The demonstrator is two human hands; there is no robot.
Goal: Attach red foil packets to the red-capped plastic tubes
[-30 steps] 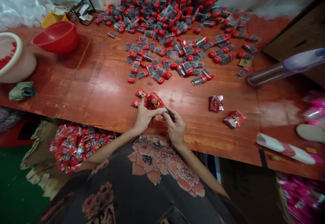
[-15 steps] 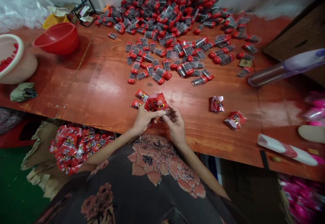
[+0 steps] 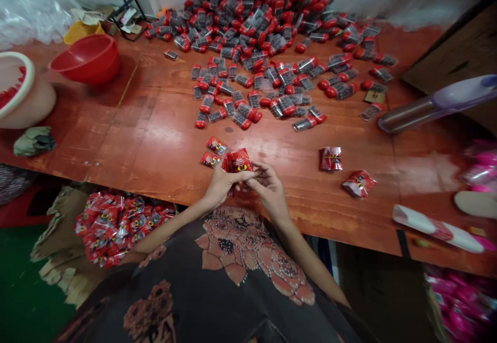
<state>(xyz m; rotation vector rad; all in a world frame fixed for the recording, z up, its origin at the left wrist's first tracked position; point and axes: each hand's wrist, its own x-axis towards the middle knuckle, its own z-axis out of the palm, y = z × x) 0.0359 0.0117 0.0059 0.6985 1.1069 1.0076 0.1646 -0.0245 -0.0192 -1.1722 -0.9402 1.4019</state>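
Observation:
Close to the table's front edge, my left hand (image 3: 220, 185) is closed round a small bunch of red printed packets (image 3: 239, 160), its thumb lying across their lower edge. My right hand (image 3: 268, 186) is bent in at the bunch's lower right corner, thumb and fingers pinched on a packet's edge. The fingertips partly hide what lies between them. Just behind my left hand, two similar red packets (image 3: 216, 145) lie flat on the table. Off to the right rest two more bundles, one banded bundle (image 3: 331, 158) and one looser bundle (image 3: 359, 184).
A large heap of clear red-capped containers (image 3: 252, 32) spreads along the back of the wooden table (image 3: 163, 120). At left stand a red bowl (image 3: 87, 60) and a white tub (image 3: 37, 99). Below the edge lies a pile of red packets (image 3: 112, 224). A purple-clear tube (image 3: 435, 104) lies right.
The top red packet has turned and dropped slightly, now lying flatter against the bunch in my left hand. My right fingers have shifted a little at its edge. The packets on the table have stayed put.

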